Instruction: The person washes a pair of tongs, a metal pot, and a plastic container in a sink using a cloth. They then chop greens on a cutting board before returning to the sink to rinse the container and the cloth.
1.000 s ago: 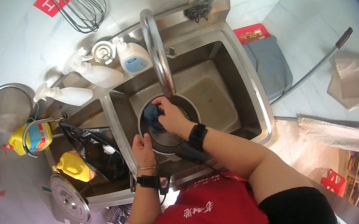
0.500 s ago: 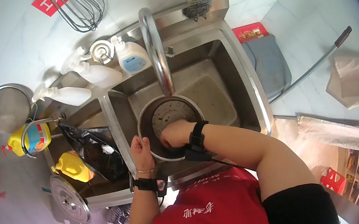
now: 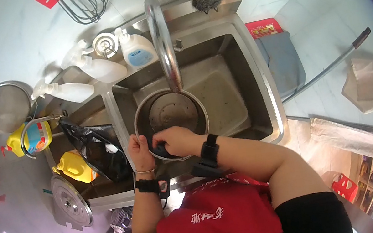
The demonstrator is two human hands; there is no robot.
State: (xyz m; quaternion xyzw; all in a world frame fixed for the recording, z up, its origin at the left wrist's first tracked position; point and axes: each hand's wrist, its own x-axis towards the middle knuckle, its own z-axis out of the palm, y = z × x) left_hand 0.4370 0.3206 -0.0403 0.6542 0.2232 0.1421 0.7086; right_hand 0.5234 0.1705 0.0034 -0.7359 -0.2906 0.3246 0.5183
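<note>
A round metal pot point(image 3: 201, 109) stands in the sink basin point(image 3: 253, 92) under the faucet point(image 3: 164, 42), with dark specks and what looks like a little water on its bottom. My left hand point(image 3: 141, 153) grips the pot's near left rim, thumb upright along it. Inside the pot, at the near left wall, my right hand point(image 3: 178, 140) is closed on a dark scrubbing pad point(image 3: 158, 150), which is partly hidden by the fingers. No water stream shows from the faucet.
White spray bottles point(image 3: 105, 70) and a pump bottle point(image 3: 137, 49) line the ledge. The left basin holds a black plastic bag point(image 3: 100, 151) and a yellow jug point(image 3: 76, 167). A metal lid point(image 3: 71, 201) leans at its edge. Steel wool point(image 3: 208, 0) sits at the back.
My right hand has moved from the pot's middle to its near left wall, where the dark pad now shows. The pot and my left hand have shifted slightly left and up in view.
</note>
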